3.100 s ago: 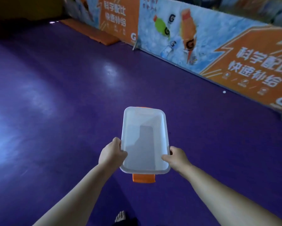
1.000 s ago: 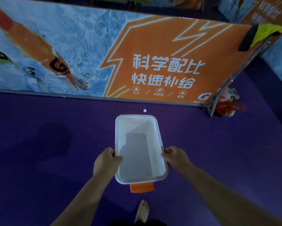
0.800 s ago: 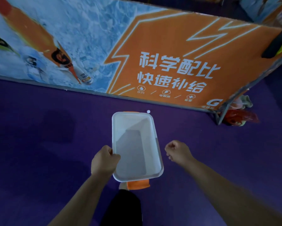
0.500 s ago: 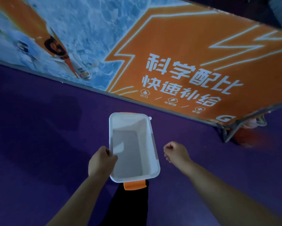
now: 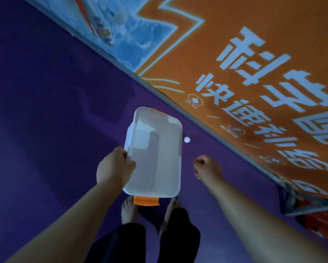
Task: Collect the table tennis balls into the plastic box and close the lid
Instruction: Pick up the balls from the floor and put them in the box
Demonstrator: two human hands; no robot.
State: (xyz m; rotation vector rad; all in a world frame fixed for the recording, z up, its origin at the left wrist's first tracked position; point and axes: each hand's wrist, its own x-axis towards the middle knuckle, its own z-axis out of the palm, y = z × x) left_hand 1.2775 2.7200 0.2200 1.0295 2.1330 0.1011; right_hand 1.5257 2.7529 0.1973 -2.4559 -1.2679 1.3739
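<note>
A translucent white plastic box (image 5: 155, 152) with orange latches hangs open-topped in front of me and looks empty; no lid is in view. My left hand (image 5: 114, 168) grips its left rim. My right hand (image 5: 207, 168) is off the box, to its right, with fingers curled and nothing in it. One white table tennis ball (image 5: 187, 139) lies on the purple floor just right of the box's far end, a short way beyond my right hand.
An orange and blue advertising barrier (image 5: 235, 73) runs diagonally across the right, close behind the ball. Its metal foot and some red fabric (image 5: 311, 215) sit at the lower right. My bare feet (image 5: 129, 207) stand below the box on the purple floor (image 5: 45, 120).
My right hand let go of the box, which now hangs from my left hand alone. I have come closer to the barrier, and the ball now shows right of the box.
</note>
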